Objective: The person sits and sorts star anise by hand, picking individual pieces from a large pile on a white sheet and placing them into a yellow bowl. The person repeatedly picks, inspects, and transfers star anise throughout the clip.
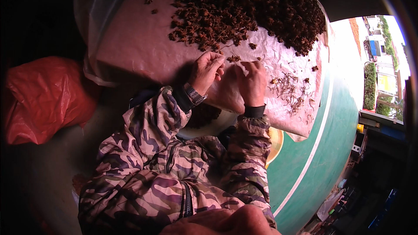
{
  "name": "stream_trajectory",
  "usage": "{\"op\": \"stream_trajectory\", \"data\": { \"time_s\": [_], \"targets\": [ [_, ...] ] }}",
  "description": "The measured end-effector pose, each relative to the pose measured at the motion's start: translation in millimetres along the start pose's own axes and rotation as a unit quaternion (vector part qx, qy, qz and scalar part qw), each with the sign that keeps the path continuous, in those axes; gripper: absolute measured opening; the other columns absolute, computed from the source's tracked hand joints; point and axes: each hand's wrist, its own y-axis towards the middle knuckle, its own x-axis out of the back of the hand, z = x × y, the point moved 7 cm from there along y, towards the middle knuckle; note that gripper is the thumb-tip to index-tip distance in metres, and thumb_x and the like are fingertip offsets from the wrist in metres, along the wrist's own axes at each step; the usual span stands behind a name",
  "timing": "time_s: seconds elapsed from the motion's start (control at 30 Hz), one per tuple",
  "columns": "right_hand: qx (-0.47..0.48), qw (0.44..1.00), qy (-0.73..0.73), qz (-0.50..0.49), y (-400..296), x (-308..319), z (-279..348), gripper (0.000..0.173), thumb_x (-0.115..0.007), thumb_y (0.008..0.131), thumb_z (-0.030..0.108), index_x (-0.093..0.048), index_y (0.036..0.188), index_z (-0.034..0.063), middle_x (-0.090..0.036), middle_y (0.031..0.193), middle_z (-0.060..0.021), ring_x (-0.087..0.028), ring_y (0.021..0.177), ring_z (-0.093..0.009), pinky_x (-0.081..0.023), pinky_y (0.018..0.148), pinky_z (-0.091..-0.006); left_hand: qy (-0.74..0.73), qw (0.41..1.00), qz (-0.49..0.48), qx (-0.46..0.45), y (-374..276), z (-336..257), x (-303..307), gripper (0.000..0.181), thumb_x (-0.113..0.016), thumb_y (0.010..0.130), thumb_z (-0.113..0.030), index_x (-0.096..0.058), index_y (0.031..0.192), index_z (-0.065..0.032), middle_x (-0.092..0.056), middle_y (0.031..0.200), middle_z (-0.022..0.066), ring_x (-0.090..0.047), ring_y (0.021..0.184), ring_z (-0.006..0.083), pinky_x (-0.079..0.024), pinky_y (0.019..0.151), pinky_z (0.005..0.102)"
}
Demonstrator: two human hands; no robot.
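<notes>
My left hand (208, 71), with a metal-banded watch (194, 94) at the wrist, is raised over the near part of a plastic-covered table (137, 49); thumb and fingertips are drawn together, and whether anything is between them is too small to tell. My right hand (251, 81) has its fingers bent down close to the plastic, their tips partly hidden. A single star anise (233, 59) lies between the hands. Beyond them spreads a large heap of star anise (212, 19). Thin curved stems (289, 91) are scattered to the right of my right hand.
A red plastic sack (52, 98) stands at the left. Below the table edge is a pale basin (222, 122) with dark pieces inside, and a yellow basin (276, 145) shows beside my right sleeve. Green floor with a white line (313, 156) runs along the right.
</notes>
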Motion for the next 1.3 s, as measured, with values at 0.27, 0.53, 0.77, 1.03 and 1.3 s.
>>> {"op": "stream_trajectory", "data": {
  "time_s": [0.27,0.53,0.77,1.03,1.3],
  "targets": [
    [0.048,0.998,-0.011,-0.033,-7,-6,5,0.004,-0.064,0.091,0.010,-0.063,0.090,0.0059,-0.061,0.093,-0.0148,-0.062,0.090,-0.036,-0.049,0.077,-0.0469,0.027,0.999,0.017,-0.005,2,6,-3,0.020,-0.068,0.102,-0.023,-0.062,0.110,-0.0058,-0.066,0.085,-0.0011,-0.061,0.069,0.0051,-0.049,0.056,0.0191],
    [0.087,0.992,0.091,-0.003,-18,11,38,0.004,-0.065,0.091,0.007,-0.063,0.093,0.0052,-0.061,0.093,-0.0151,-0.061,0.089,-0.037,-0.048,0.076,-0.0464,0.120,0.981,0.095,-0.116,-4,-9,-18,0.020,-0.065,0.103,-0.012,-0.066,0.121,-0.0034,-0.067,0.092,-0.0028,-0.057,0.078,0.0022,-0.047,0.068,0.0171],
    [0.006,0.995,0.088,-0.041,-3,4,8,0.005,-0.067,0.086,0.003,-0.065,0.089,0.0052,-0.063,0.091,-0.0151,-0.063,0.092,-0.037,-0.049,0.080,-0.0456,0.005,0.976,0.219,-0.003,-28,-25,-40,0.023,-0.058,0.106,-0.017,-0.068,0.122,-0.0047,-0.062,0.083,-0.0034,-0.048,0.067,0.0009,-0.039,0.059,0.0157],
    [0.035,0.988,0.114,-0.096,29,-20,7,0.006,-0.072,0.083,0.005,-0.069,0.087,0.0081,-0.071,0.091,-0.0105,-0.065,0.091,-0.034,-0.052,0.081,-0.0431,-0.065,0.990,0.056,0.114,-8,2,-9,0.010,-0.055,0.105,-0.017,-0.061,0.108,-0.0087,-0.066,0.082,0.0026,-0.051,0.058,0.0043,-0.034,0.046,0.0175],
    [-0.041,0.952,0.290,-0.088,24,-38,-17,0.007,-0.074,0.085,0.002,-0.067,0.086,0.0039,-0.070,0.082,-0.0087,-0.067,0.079,-0.021,-0.054,0.071,-0.0338,0.002,0.992,0.052,0.113,-7,8,-2,0.016,-0.059,0.105,-0.019,-0.060,0.115,-0.0070,-0.071,0.093,0.0040,-0.063,0.071,0.0057,-0.044,0.052,0.0174]
  ]
}}
